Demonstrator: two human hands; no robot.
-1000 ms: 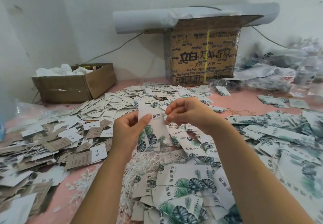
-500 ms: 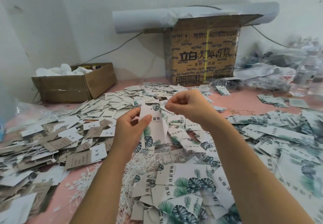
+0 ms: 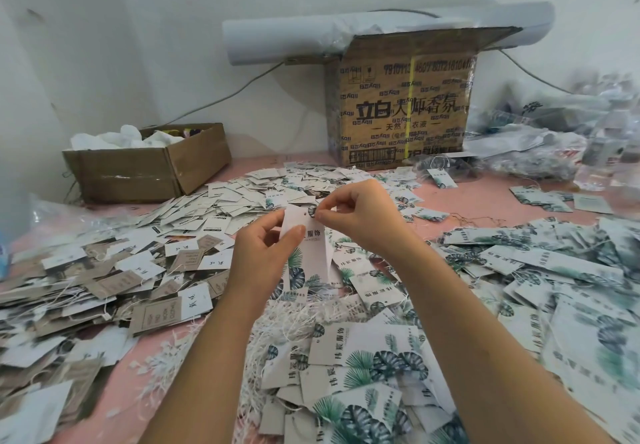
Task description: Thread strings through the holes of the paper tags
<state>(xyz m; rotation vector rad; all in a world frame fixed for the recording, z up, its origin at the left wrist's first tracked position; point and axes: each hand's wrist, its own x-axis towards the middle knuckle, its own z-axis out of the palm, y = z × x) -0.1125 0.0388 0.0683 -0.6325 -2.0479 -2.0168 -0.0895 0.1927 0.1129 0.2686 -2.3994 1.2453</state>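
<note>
My left hand (image 3: 265, 259) grips a white paper tag (image 3: 311, 253) with green leaf print, holding it upright above the table. A small hole shows near the tag's top edge. My right hand (image 3: 360, 216) pinches its fingertips together just to the right of that hole at the tag's top; the string itself is too thin to make out there. A tangle of white strings (image 3: 277, 326) lies on the table under my forearms. Loose leaf-print tags (image 3: 367, 364) are heaped in front of me and to the right.
Brown and white tags (image 3: 114, 281) cover the pink table's left side. A low cardboard box (image 3: 145, 170) stands at the back left and a tall printed carton (image 3: 403, 111) at the back middle. Plastic bags (image 3: 554, 138) pile at the back right.
My right hand rose away from the tag, then came back down to its top edge by the hole. My left hand kept holding the tag, shifting it slightly.
</note>
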